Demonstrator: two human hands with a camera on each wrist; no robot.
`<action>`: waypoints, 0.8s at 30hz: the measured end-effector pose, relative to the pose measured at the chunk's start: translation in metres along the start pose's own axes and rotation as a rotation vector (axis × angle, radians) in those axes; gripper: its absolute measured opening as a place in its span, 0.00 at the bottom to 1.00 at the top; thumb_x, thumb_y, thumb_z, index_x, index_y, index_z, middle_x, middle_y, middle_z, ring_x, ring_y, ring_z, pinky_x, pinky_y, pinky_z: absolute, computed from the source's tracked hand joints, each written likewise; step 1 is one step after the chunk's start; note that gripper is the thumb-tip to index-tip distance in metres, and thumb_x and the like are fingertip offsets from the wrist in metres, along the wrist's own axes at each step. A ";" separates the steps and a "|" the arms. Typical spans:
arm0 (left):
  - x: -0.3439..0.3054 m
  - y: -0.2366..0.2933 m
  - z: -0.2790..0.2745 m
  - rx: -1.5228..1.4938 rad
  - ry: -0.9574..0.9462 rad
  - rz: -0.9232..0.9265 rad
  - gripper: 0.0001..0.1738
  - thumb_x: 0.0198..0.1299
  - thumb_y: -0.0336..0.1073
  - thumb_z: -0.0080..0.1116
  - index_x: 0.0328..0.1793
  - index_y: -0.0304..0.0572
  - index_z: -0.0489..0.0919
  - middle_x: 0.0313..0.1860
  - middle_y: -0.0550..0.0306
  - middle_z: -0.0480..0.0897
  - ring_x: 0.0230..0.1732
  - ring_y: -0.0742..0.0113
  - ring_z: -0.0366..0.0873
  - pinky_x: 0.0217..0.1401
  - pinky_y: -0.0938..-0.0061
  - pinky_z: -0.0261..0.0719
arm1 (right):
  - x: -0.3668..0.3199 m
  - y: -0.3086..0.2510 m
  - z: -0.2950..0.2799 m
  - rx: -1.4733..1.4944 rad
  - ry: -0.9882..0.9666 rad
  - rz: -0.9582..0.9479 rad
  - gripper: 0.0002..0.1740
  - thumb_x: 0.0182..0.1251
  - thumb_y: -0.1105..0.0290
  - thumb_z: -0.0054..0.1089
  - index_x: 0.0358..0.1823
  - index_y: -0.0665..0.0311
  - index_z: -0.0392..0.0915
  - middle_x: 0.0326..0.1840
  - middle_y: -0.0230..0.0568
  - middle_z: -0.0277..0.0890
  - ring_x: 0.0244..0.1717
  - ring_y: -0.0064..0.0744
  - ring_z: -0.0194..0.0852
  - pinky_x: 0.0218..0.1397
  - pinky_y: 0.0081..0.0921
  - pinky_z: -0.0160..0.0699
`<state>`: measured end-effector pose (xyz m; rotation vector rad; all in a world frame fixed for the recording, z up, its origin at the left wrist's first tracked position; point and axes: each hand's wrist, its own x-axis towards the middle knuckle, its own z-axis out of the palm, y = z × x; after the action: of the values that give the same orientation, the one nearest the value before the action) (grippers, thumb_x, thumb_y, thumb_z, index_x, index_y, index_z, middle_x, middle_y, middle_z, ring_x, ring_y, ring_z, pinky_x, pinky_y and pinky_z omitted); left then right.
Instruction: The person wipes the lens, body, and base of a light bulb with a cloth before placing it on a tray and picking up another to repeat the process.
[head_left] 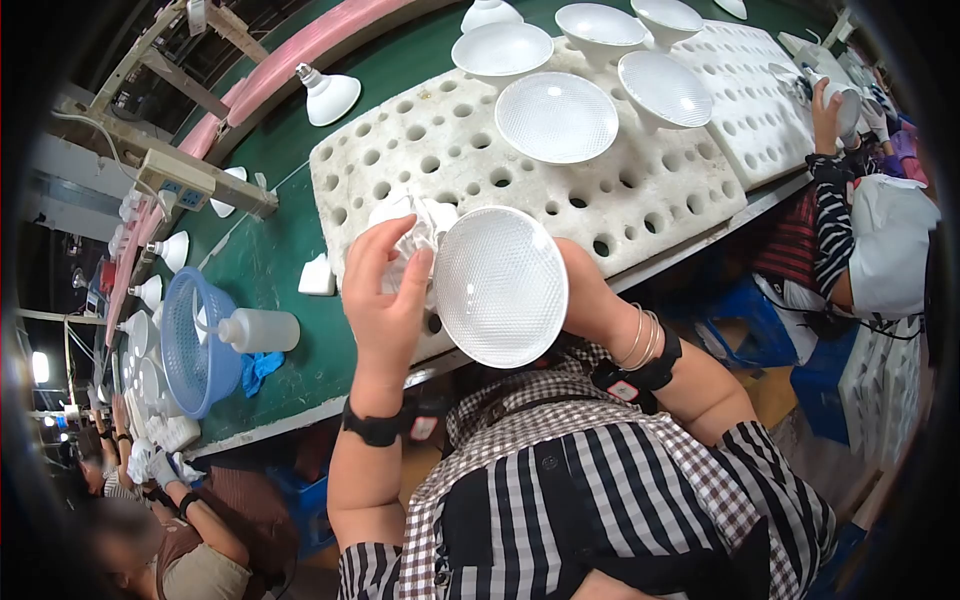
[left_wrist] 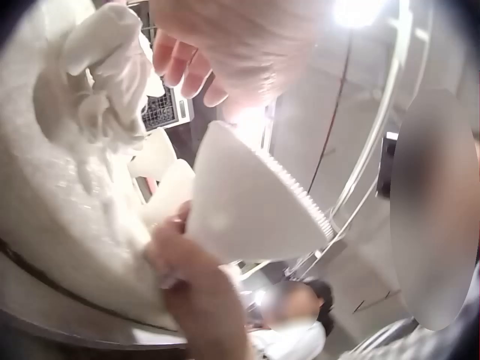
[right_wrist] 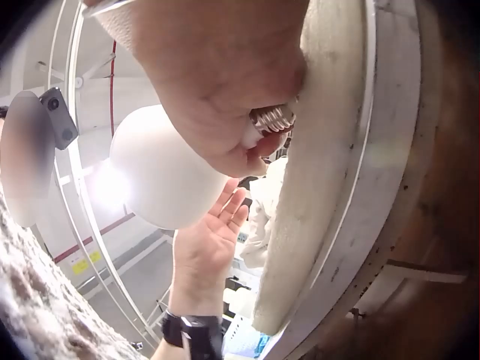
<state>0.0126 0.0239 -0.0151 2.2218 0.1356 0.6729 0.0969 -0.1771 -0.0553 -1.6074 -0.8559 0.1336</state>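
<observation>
A white reflector lamp with a ribbed round lens is held up over the table's near edge. My right hand is behind it and grips its metal screw base; the lamp's white body bulges out below the palm. My left hand pinches a crumpled white cloth against the lamp's left rim. In the left wrist view the cloth hangs beside the lamp's cone, with my left fingers above it.
A white foam tray full of holes lies on the green table, with several lamps standing in it. A blue basket and a squeeze bottle sit at the left. Another worker sits at the right.
</observation>
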 end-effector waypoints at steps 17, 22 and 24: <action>-0.009 0.022 0.000 -0.866 -0.412 -0.399 0.40 0.59 0.34 0.65 0.78 0.37 0.64 0.74 0.47 0.68 0.77 0.55 0.62 0.76 0.57 0.64 | 0.001 -0.049 -0.025 -0.416 -0.318 0.233 0.31 0.50 0.72 0.70 0.57 0.66 0.70 0.37 0.56 0.82 0.41 0.55 0.83 0.44 0.44 0.80; -0.012 0.031 0.002 -0.689 -0.371 -0.340 0.36 0.59 0.29 0.64 0.75 0.33 0.67 0.73 0.48 0.71 0.74 0.59 0.67 0.74 0.59 0.67 | 0.001 -0.039 -0.024 -0.703 -0.024 0.067 0.46 0.51 0.72 0.69 0.74 0.65 0.58 0.45 0.58 0.81 0.40 0.56 0.80 0.43 0.44 0.79; -0.013 0.029 0.002 -0.660 -0.366 -0.361 0.34 0.59 0.27 0.63 0.74 0.33 0.69 0.73 0.48 0.71 0.73 0.59 0.69 0.73 0.60 0.69 | -0.001 -0.038 -0.026 -0.561 -0.095 0.119 0.47 0.50 0.72 0.69 0.74 0.64 0.58 0.45 0.57 0.81 0.40 0.54 0.81 0.44 0.42 0.80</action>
<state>-0.0007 -0.0009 -0.0001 1.5858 0.1047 0.0772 0.0934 -0.1995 -0.0148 -2.1923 -0.9204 0.0550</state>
